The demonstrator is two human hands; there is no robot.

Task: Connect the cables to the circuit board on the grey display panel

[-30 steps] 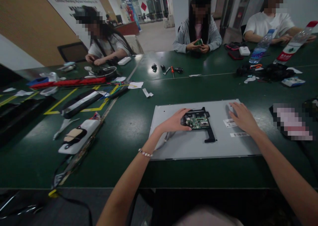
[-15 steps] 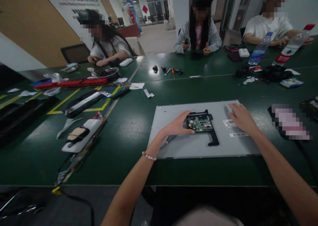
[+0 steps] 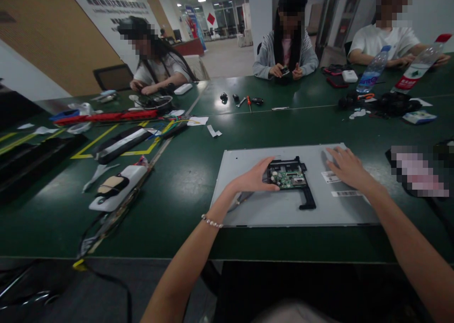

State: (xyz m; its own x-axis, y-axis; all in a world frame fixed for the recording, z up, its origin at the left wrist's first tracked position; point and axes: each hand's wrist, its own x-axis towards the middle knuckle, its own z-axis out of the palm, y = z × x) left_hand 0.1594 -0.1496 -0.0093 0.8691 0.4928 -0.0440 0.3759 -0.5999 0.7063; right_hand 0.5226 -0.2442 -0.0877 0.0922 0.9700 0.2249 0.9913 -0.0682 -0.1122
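Observation:
A flat grey panel (image 3: pixel 262 214) lies on the green table in front of me. On it sits a black bracket (image 3: pixel 308 200) around a green circuit board (image 3: pixel 289 178). My left hand (image 3: pixel 257 176) grips the bracket's left side, thumb at the lower edge and fingers at the upper one. Grey cables run out from under this hand. My right hand (image 3: pixel 349 167) rests over the panel's right part with its fingers spread, beside two white labels (image 3: pixel 345 193), and holds nothing.
Toward the back lie a red screwdriver (image 3: pixel 249 103) and small tools. A white power strip (image 3: pixel 120 188) with cables is at left, a phone-like object (image 3: pixel 418 171) at right. Two bottles (image 3: pixel 372 72) stand at the back right. Three people sit across the table (image 3: pixel 184 171).
The view has shifted slightly. Both my hands keep their places on the panel. Across the table, the middle person's hands have come closer together around a small object.

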